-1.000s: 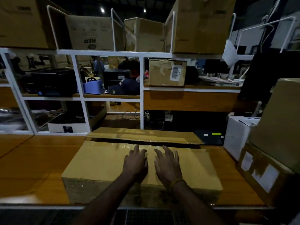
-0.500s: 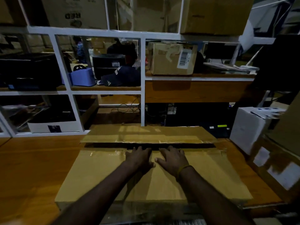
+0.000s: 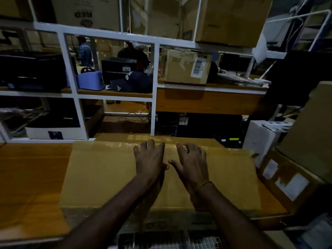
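- The cardboard box (image 3: 100, 175) is lying flat on the wooden worktop (image 3: 30, 177), directly in front of the person, with a white carton (image 3: 258, 135) at its 3 o'clock.
- The left hand (image 3: 150, 159) and right hand (image 3: 190, 162) are resting side by side on the near flap. Both are spread and pressing palm-down, pinching nothing.
- The fingertips are sitting at the box's 12 o'clock edge, where the far flap (image 3: 125, 137) meets the near one. This is probably to hold the seam level for sealing.
- Compared with half a second ago, both hands are lying further toward 12 o'clock.
- The dark gap between the flaps is no longer showing, so the top is looking closed.
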Tool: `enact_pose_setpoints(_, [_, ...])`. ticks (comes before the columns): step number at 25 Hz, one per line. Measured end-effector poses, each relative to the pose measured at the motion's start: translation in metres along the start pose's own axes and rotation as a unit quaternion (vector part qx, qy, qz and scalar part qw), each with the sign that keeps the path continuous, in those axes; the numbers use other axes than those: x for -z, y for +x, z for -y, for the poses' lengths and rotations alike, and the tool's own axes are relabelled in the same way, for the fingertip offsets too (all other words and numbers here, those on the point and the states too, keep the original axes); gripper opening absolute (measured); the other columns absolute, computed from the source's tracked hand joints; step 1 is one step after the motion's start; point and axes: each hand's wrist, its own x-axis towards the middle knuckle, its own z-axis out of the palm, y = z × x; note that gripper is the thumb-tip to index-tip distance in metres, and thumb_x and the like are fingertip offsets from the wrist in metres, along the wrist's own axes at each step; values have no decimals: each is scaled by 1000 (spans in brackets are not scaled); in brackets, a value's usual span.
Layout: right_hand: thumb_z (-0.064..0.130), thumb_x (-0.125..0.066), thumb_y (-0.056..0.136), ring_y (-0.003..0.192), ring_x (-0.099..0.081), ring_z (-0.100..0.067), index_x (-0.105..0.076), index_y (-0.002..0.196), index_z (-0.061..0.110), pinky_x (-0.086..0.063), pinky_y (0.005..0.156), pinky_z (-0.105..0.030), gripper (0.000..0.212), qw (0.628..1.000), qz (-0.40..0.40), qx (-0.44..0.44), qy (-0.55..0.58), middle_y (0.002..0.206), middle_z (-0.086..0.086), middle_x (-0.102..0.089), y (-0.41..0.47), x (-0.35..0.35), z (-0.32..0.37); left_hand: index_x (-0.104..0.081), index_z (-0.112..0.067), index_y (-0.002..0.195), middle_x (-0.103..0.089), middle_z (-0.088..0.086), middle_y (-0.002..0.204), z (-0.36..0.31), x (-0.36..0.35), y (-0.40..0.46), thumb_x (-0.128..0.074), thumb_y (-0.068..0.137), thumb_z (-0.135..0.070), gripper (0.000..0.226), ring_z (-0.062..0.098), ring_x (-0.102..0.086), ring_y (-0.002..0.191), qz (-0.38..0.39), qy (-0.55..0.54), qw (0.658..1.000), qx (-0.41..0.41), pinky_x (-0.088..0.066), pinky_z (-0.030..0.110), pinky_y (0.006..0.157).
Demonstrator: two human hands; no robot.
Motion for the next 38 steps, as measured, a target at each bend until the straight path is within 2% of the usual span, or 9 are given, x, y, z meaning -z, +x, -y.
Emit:
enact_pose_setpoints(5, [49,-64,88,113,-49,-28,-52,133,25,-38,105,-47,53,994,-106,-3,18,118,-7,-53,-43,54,13,-53,-32,132,-54,5,128,-10,41,-60,-75,78,-42,59,30,-47,119,-166,-48,985,6,-37,47,101])
enact_pose_setpoints(8, [45,-65,88,110,-51,-29,-58,123,24,-35,105,-46,42,986,-160,1,40,114,-7,-56,-74,82,18,-57,-32,123,-59,0,120,-20,69,-101,-71,81,-36,45,27,-48,114,-196,-74,978,7,-37,42,95])
enact_pose_setpoints(11, [44,-56,93,97,-55,-28,-65,105,23,-37,93,-44,26,977,-207,19,49,101,-4,-62,-112,102,27,-55,-31,116,-63,-5,113,-33,98,-144,-64,85,-31,32,22,-54,106,-121,-74,990,12,-36,34,82])
enact_pose_setpoints(16, [35,-49,95,73,-58,-27,-69,79,18,-38,70,-36,30,970,-222,57,76,80,-2,-67,-169,114,41,-57,-40,122,-65,-8,115,-37,98,-200,-64,88,-37,36,17,-62,99,40,-63,997,16,-39,29,66])
enact_pose_setpoints(19, [34,-51,92,67,-59,-23,-68,72,20,-41,64,-33,30,980,-175,38,86,74,2,-67,-201,116,48,-57,-43,125,-64,-6,122,-35,89,-220,-63,90,-37,37,19,-62,103,118,-85,989,19,-42,30,70])
enact_pose_setpoints(23, [39,-51,88,65,-63,-21,-72,74,23,-47,58,-30,30,992,-49,-25,109,75,4,-68,-236,111,64,-46,-40,137,-50,-5,142,-28,58,-241,-65,88,-42,53,23,-55,119,209,-84,973,-41,-48,41,92])
enact_pose_setpoints(26, [42,-50,92,98,-64,-21,-73,108,27,-50,81,-34,32,985,111,-57,116,110,3,-68,-243,106,67,-34,-40,145,-31,-2,156,-21,32,-249,-72,82,-40,74,28,-41,135,255,-52,964,-62,-41,52,105])
enact_pose_setpoints(30, [39,-52,96,140,-36,-25,-49,142,30,-33,111,-41,47,950,271,-78,131,155,-6,-36,-238,97,62,-18,-41,153,-3,-1,164,-9,9,-244,-78,71,-54,102,34,-11,149,320,-43,944,-62,-24,61,114])
enact_pose_setpoints(38, [22,-64,91,150,-10,-30,-23,153,28,-20,117,-48,74,949,303,-40,71,164,-10,-4,-221,54,48,-5,-39,154,10,0,164,6,-36,-223,-76,77,-50,105,37,0,149,245,2,968,-49,-25,62,112])
